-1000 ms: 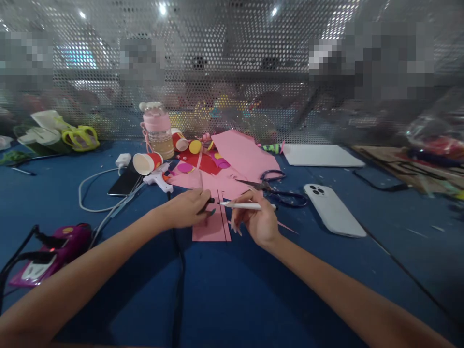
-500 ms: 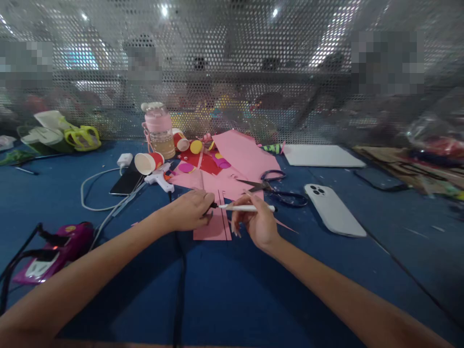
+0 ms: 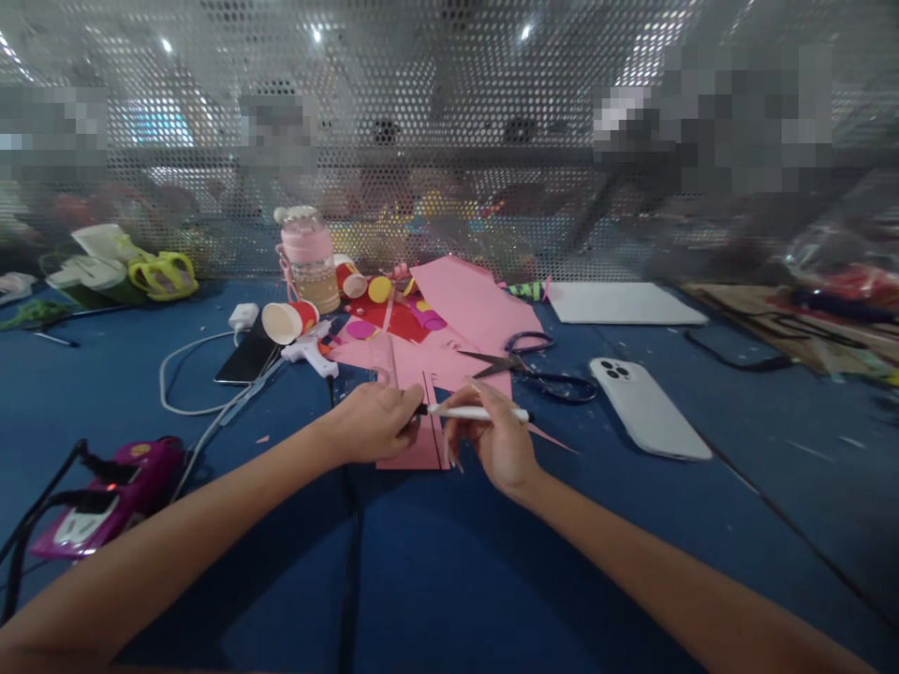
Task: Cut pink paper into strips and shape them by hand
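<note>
My right hand (image 3: 498, 440) is closed around a white marker (image 3: 474, 413), which lies level with its back end to the right. At the marker's left end, the fingers of my left hand (image 3: 375, 421) pinch a black marker cap (image 3: 421, 409). Cap and marker meet end to end; how far one sits in the other I cannot tell. Beneath both hands is a pink paper strip (image 3: 414, 459) with dark lines drawn along it. A clear ruler (image 3: 383, 354) lies partly hidden beyond my left hand. Open scissors (image 3: 516, 363) rest on pink paper (image 3: 478, 304) just past my right hand.
A white glue gun (image 3: 313, 354), a paper cup (image 3: 289, 321) on its side and a pink-lidded bottle (image 3: 309, 262) stand left of the paper. A white phone (image 3: 646, 407) lies right. At far left is a purple power strip (image 3: 112, 496) with cables.
The marker's left end and the black cap, slightly apart or barely touching before, now line up closely. My left hand has shifted slightly right; the view has tilted a little.
</note>
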Motion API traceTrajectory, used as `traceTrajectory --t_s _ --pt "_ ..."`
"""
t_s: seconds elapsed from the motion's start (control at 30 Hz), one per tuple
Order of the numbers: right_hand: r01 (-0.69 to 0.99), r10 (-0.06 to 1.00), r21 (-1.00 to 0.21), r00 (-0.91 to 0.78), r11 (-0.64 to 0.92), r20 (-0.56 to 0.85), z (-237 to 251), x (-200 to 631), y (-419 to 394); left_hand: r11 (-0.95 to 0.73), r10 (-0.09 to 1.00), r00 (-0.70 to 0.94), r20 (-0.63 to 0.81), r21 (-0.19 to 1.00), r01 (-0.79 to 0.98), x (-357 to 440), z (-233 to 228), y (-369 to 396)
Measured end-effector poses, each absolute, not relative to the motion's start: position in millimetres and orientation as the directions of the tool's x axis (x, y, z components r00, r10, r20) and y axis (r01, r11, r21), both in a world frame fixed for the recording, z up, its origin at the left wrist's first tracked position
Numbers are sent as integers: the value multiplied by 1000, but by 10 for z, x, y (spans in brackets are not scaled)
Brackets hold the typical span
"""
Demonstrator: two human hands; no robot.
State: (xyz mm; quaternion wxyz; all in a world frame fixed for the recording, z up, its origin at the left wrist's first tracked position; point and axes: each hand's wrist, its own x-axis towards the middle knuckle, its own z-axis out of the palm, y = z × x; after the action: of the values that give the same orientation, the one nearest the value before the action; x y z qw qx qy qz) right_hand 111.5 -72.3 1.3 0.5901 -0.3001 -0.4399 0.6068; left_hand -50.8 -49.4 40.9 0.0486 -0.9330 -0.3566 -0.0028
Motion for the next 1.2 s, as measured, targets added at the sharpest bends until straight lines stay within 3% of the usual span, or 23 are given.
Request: traceTrajectory --t_s 0.2,0.3,0.37,0.47,0.7,0.87,0.93,1.07,1.13,1.2 --pt "-383 912 -841 12 383 410 -34 1102 -938 -767 642 762 90 67 638 -384 362 -699" --pt "-394 885 -815 -5 425 465 -91 1050 -1043 -718 687 677 264 108 687 -349 287 -744" --pt "-398 892 -823 -24 405 451 -103 996 -1095 -700 671 595 442 112 706 -340 247 -766" --pt "-452 918 -821 -11 349 397 -56 920 -1149 -729 555 529 643 69 681 -325 215 -815" --pt "-606 974 -777 -14 170 224 6 836 -1223 -746 421 511 749 -34 665 -269 207 -931" --pt "-575 979 -806 -42 141 201 37 865 -1081 -712 469 522 712 -45 700 -276 231 -874" --pt "-493 978 -865 -122 89 170 87 931 -958 -657 581 531 617 -31 753 -271 266 -845" --pt "-332 949 -940 -260 82 175 165 1177 -677 -439 865 427 264 -14 899 -258 437 -803" --pt "-243 939 -952 -243 186 245 172 1359 -530 -308 938 305 164 -6 951 -281 553 -757" --pt "-36 930 -939 -130 342 344 169 1568 -381 -180 971 174 163 20 983 -335 652 -689"
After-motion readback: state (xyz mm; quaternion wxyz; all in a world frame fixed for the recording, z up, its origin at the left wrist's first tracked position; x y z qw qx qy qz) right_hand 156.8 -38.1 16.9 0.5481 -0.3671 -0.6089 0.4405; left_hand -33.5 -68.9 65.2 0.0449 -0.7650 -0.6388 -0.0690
